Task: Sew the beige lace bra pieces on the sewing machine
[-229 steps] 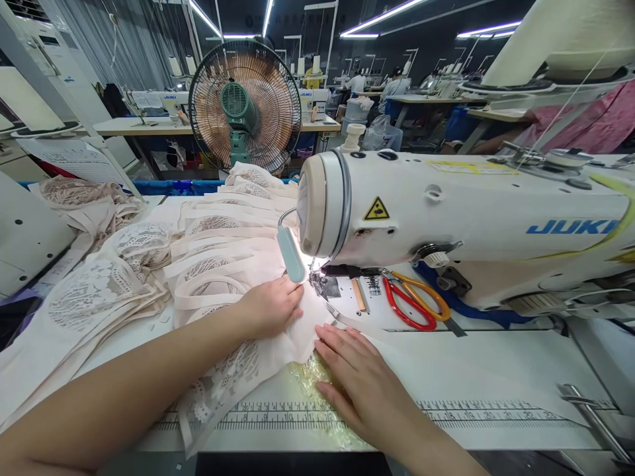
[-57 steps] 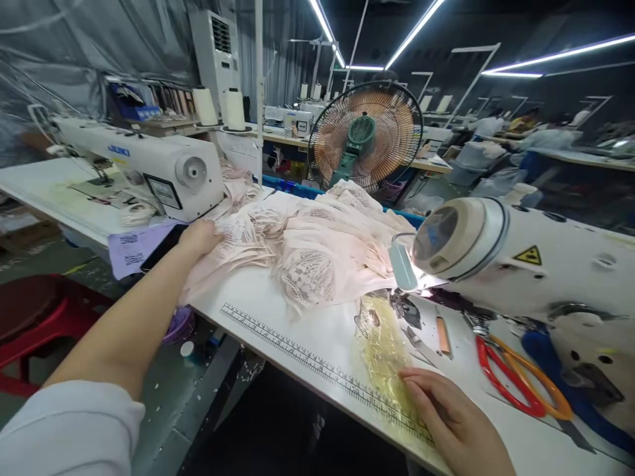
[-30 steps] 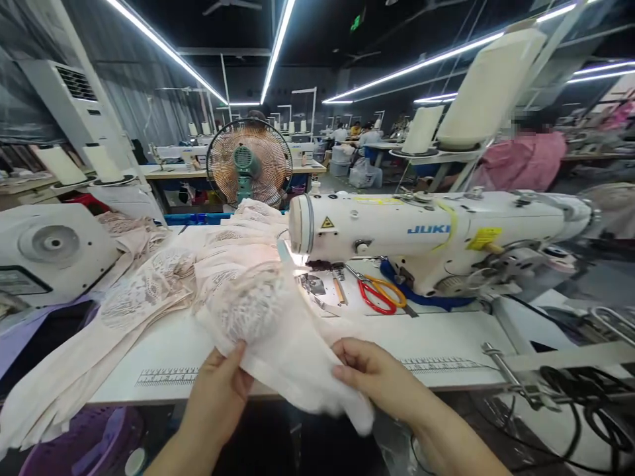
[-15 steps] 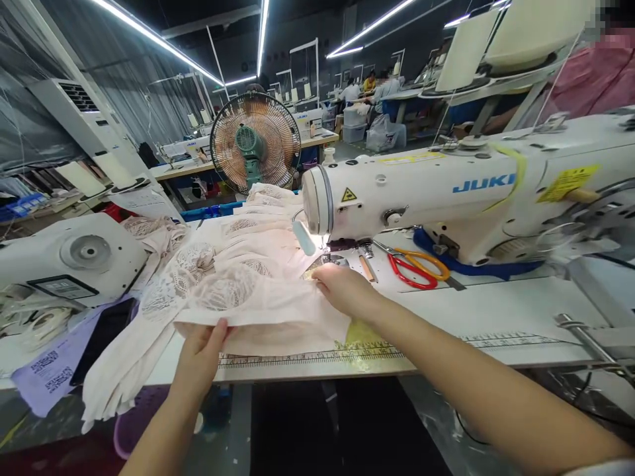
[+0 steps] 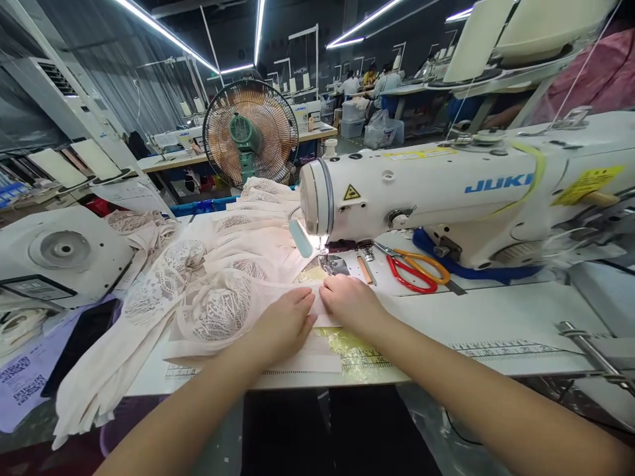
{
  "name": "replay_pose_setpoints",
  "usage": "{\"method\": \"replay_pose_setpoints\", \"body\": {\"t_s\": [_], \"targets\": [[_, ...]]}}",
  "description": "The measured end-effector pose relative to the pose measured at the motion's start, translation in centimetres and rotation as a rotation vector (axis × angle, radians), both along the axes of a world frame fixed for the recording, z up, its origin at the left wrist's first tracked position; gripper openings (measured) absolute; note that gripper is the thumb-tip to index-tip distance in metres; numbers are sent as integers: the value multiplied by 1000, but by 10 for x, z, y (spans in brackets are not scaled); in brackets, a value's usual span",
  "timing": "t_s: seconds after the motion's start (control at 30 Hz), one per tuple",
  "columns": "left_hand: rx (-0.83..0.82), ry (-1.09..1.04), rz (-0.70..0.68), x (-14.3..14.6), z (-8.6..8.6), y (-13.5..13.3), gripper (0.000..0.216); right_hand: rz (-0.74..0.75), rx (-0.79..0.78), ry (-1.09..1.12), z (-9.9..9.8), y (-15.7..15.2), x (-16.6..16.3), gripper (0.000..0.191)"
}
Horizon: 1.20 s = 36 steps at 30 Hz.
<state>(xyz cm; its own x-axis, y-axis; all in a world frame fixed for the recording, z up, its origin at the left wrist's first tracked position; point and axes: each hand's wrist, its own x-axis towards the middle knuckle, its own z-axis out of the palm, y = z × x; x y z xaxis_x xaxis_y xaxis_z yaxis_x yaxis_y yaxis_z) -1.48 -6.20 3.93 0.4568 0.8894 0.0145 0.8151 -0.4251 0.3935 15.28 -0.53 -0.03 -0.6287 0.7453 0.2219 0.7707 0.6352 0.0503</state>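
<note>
A pale pink lace bra (image 5: 218, 311) lies spread on the machine table, its band running toward the needle of a white JUKI sewing machine (image 5: 421, 192). With fingers pinched together, my left hand (image 5: 285, 324) grips the band a little in front of the presser foot (image 5: 325, 261). Right beside it, my right hand (image 5: 352, 301) is closed on the same band edge, its fingertips partly hidden. More bras with lace cups (image 5: 163, 291) are bunched to the left and behind, joined in a heap.
Red and orange-handled scissors (image 5: 417, 270) lie right of the needle. A dark phone (image 5: 82, 344) and a purple printed sheet (image 5: 24, 377) are at the left, near another white machine head (image 5: 59, 258). A measuring tape (image 5: 496, 347) runs along the front edge. Behind stands a fan (image 5: 251, 132).
My left hand has moved right and forward from the far end of the band to beside my right hand. The right hand has shifted slightly closer, and the near cup now bulges up.
</note>
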Motion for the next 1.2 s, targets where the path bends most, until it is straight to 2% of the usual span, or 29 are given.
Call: {"method": "replay_pose_setpoints", "body": {"t_s": [0.1,0.2,0.4,0.53,0.63,0.73,0.87,1.03,1.2], "targets": [[108,232,-98,10,-34,27,51,13,27,8,-9,-15,14,19],[174,302,-163,8,-48,37,56,16,46,34,-19,-29,30,25],[232,291,-158,9,-44,54,57,91,96,275,-30,-40,45,24],[238,301,-167,14,-42,67,56,126,125,349,-32,-39,44,25],[234,290,-162,15,-39,72,55,142,140,373,-32,-39,43,25],[239,268,-179,15,-35,75,51,156,108,399,-31,-40,43,26],[232,241,-137,12,-32,79,45,182,62,425,-31,-44,43,26],[232,283,-141,12,-32,82,38,189,27,434,-32,-47,43,26],[239,365,-103,17,-28,83,42,196,34,405,-34,-48,41,28]]}}
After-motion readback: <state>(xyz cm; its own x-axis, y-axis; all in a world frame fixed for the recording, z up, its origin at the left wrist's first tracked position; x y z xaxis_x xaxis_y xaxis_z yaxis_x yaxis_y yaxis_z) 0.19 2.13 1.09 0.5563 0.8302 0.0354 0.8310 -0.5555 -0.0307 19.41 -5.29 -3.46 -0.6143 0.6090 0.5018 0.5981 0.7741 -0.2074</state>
